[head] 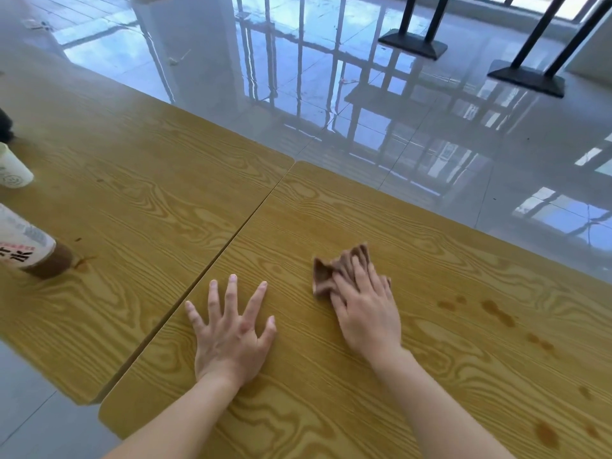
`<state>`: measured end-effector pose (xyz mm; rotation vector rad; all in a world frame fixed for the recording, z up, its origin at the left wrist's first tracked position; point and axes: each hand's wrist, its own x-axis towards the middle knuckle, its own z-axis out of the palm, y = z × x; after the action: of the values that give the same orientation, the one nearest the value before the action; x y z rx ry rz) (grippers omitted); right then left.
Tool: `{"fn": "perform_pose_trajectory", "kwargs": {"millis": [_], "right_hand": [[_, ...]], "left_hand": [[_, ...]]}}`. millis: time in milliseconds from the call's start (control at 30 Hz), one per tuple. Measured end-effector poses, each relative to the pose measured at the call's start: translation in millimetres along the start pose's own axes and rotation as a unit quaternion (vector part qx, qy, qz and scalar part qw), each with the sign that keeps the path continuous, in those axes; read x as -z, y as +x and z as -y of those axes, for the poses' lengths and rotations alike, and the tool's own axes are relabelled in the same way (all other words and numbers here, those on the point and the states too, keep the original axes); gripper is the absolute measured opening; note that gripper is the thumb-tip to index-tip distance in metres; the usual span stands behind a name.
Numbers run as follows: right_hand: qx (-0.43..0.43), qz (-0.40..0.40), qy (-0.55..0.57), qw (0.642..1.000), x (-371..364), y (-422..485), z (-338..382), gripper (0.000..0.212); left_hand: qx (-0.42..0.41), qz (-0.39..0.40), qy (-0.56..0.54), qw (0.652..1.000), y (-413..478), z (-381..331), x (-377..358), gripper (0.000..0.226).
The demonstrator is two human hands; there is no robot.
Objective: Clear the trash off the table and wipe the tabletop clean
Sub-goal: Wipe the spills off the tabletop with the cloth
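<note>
Head view, R hand (pixel 366 313) on crumpled brown cloth (pixel 334 273)

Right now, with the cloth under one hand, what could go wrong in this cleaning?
The brown cloth under the right hand may only smear the brown spots to its right. A wipe toward the left table could knock over the bottle standing by its own spill.

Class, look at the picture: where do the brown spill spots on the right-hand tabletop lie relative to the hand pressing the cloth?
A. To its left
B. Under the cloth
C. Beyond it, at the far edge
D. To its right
D: the brown spots lie right of the right hand on the cloth.
</note>
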<state>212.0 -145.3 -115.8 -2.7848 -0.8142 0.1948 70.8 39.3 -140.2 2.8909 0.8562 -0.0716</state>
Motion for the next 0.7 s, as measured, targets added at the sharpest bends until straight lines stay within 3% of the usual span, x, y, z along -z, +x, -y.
{"fn": "perform_pose_trajectory", "kwargs": {"millis": [100, 267, 333, 533, 633, 700], "right_hand": [[-0.040, 0.025, 0.009, 0.999, 0, 43, 22, 0.052], [0.117, -0.029, -0.007, 0.993, -25, -96, -2, 0.047], [0.130, -0.016, -0.006, 0.991, -24, -110, -25, 0.046], [-0.074, 0.018, -0.015, 0.997, -2, 14, 8, 0.051], [0.015, 0.010, -0.029, 0.999, -20, -38, 7, 0.050], [0.066, -0.007, -0.039, 0.997, -25, -102, -15, 0.048]], "left_hand": [[0.001, 0.001, -0.001, 1.000, 1, 1, 0, 0.064], [-0.002, -0.001, -0.001, 1.000, 0, 0, 0, 0.064], [-0.005, -0.001, 0.001, 1.000, 3, -1, -2, 0.065], [-0.004, 0.001, 0.008, 1.000, 4, -1, -5, 0.064], [-0.015, 0.011, 0.008, 1.000, 6, 2, -4, 0.064], [-0.065, 0.013, 0.012, 0.998, 1, 2, -2, 0.063]]}}
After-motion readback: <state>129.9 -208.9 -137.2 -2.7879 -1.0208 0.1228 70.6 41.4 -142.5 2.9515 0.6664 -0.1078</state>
